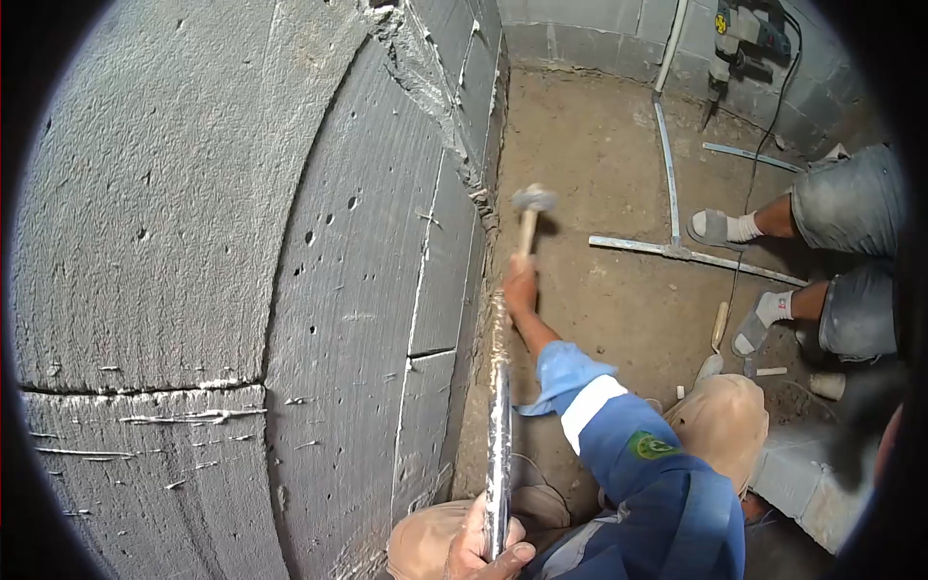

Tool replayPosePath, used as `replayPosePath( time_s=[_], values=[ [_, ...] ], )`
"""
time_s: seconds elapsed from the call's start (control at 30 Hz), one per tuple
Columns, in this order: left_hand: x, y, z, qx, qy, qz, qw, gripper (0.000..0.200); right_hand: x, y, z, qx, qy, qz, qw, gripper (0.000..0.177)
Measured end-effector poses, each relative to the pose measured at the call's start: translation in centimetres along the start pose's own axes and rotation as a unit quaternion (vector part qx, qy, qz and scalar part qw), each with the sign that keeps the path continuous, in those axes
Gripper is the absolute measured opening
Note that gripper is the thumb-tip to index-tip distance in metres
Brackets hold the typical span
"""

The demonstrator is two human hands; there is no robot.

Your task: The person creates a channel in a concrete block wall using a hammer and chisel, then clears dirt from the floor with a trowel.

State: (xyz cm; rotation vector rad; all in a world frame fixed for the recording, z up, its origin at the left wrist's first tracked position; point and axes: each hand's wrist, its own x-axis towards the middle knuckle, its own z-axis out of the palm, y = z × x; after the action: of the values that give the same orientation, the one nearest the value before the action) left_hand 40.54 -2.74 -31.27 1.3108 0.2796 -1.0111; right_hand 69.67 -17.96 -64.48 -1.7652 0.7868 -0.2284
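Note:
My right hand (521,282) is closed around the wooden handle of a hammer (529,228), held out over the dirt floor beside the wall. Its grey head is slightly blurred. At the bottom of the view, my left hand (488,543) grips a long metal rod (498,425), which points away from me along the foot of the wall. The rod is shiny near the hand and brownish, rough-looking at its far part. To the left rises the grey block wall (358,280), with a rough groove (430,97) cut down its far part.
Metal strips (672,184) lie joined on the floor. A power drill (735,48) with a black cable leans at the back wall. Another person's legs (851,208) in sandals are at the right. A trowel (717,333) and grey block (788,478) lie nearer me.

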Motion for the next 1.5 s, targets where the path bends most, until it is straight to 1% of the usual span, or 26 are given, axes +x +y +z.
replayPosePath(
  time_s=[0.07, 0.1, 0.13, 0.2, 0.23, 0.27, 0.3, 0.33, 0.4, 0.43, 0.47, 0.53, 0.57, 0.6, 0.67, 0.73, 0.8, 0.87, 0.93, 0.97, 1.03, 1.17, 1.33, 1.4, 1.47, 1.5],
  values=[
    [-0.3, 0.5, 1.3, -0.145, 0.084, -0.033, 0.985, 0.084, 1.0, 6.7, 1.4, -0.153, -0.165, 0.051, 0.973, 0.048],
    [-0.4, -1.0, 0.5, -0.159, 0.055, 0.001, 0.986, 0.088, 0.2, 7.8, -0.1, -0.154, -0.161, 0.057, 0.973, 0.048],
    [-1.0, -1.6, 0.3, -0.157, 0.052, -0.002, 0.986, 0.088, -1.0, 8.4, -1.5, -0.167, -0.168, 0.069, 0.969, 0.048],
    [0.3, -2.1, 0.6, -0.118, 0.043, 0.051, 0.991, 0.088, 1.5, 6.8, -3.1, -0.177, -0.167, 0.068, 0.968, 0.047],
    [0.1, -2.8, 0.7, -0.205, 0.047, 0.032, 0.977, 0.087, 0.2, 6.1, -4.1, -0.137, -0.164, 0.086, 0.973, 0.049],
    [-0.3, -2.5, 0.8, -0.202, 0.049, 0.022, 0.978, 0.087, -0.3, 5.1, -4.6, -0.092, -0.153, 0.092, 0.980, 0.050],
    [-0.1, -1.8, 1.1, -0.145, 0.062, -0.013, 0.987, 0.085, 0.0, 4.6, -4.8, -0.061, -0.094, 0.045, 0.993, 0.053],
    [0.1, -1.0, 1.5, -0.087, 0.071, -0.049, 0.992, 0.084, -0.1, 3.7, -4.9, -0.060, -0.092, 0.049, 0.993, 0.053],
    [0.2, -1.9, 1.4, -0.118, 0.074, -0.027, 0.990, 0.084, -0.1, 1.6, -4.3, 0.038, 0.032, -0.024, 0.998, 0.055],
    [0.3, -2.5, 1.3, -0.143, 0.074, -0.008, 0.987, 0.084, -0.4, 1.2, -3.7, 0.039, 0.062, -0.017, 0.997, 0.057],
    [0.4, -3.0, 1.3, -0.159, 0.076, 0.004, 0.984, 0.084, -0.4, 1.1, -2.8, 0.039, 0.063, -0.019, 0.997, 0.057],
    [0.4, -3.8, 1.3, -0.179, 0.081, 0.017, 0.980, 0.085, -1.2, 1.7, -1.0, 0.025, 0.128, -0.051, 0.990, 0.057],
    [0.5, -4.1, 1.3, -0.185, 0.083, 0.020, 0.979, 0.085, -1.7, 2.5, -1.0, 0.030, 0.038, 0.010, 0.999, 0.052],
    [0.5, -4.4, 1.4, -0.190, 0.087, 0.023, 0.978, 0.085, -1.9, 3.7, -0.5, 0.028, 0.033, 0.012, 0.999, 0.052],
    [0.4, -4.9, 1.4, -0.198, 0.091, 0.026, 0.976, 0.085, -1.8, 6.6, 1.0, -0.057, -0.088, 0.081, 0.991, 0.046],
    [0.3, -5.3, 1.5, -0.199, 0.096, 0.030, 0.975, 0.086, -1.5, 6.4, -0.1, -0.047, -0.075, 0.085, 0.992, 0.042],
    [0.2, -5.5, 1.5, -0.206, 0.101, 0.029, 0.973, 0.086, -1.2, 6.4, -0.4, 0.028, -0.093, 0.142, 0.985, 0.043],
    [0.3, -5.7, 1.4, -0.208, 0.105, 0.033, 0.972, 0.087, -1.2, 6.1, -0.2, 0.043, -0.098, 0.148, 0.983, 0.045],
    [0.3, -6.0, 1.6, -0.211, 0.106, 0.036, 0.971, 0.087, -2.2, 5.9, 0.2, 0.015, -0.016, 0.048, 0.999, 0.046],
    [0.2, -6.1, 1.7, -0.212, 0.108, 0.036, 0.971, 0.087, -2.5, 5.9, 0.4, 0.016, -0.014, 0.050, 0.999, 0.046],
    [0.1, -6.3, 1.7, -0.215, 0.112, 0.035, 0.970, 0.088, -3.3, 5.2, 0.6, -0.018, -0.045, 0.096, 0.994, 0.046],
    [-0.3, -6.8, 1.5, -0.222, 0.117, 0.042, 0.967, 0.089, -3.5, 6.5, 2.0, -0.077, -0.098, 0.112, 0.986, 0.044],
    [-0.6, -7.5, 1.5, -0.231, 0.123, 0.053, 0.964, 0.090, -2.4, 8.1, 1.2, -0.053, -0.090, 0.098, 0.990, 0.043],
    [-0.6, -7.7, 1.6, -0.235, 0.126, 0.054, 0.962, 0.090, -2.0, 8.2, 0.6, 0.015, -0.136, 0.181, 0.974, 0.043],
    [-0.6, -7.7, 1.6, -0.238, 0.128, 0.051, 0.961, 0.091, -2.2, 7.7, 0.1, 0.019, -0.136, 0.187, 0.973, 0.043],
    [-0.6, -7.8, 1.7, -0.240, 0.127, 0.051, 0.961, 0.091, -2.5, 7.5, 0.0, -0.008, -0.128, 0.162, 0.978, 0.044]
  ],
)
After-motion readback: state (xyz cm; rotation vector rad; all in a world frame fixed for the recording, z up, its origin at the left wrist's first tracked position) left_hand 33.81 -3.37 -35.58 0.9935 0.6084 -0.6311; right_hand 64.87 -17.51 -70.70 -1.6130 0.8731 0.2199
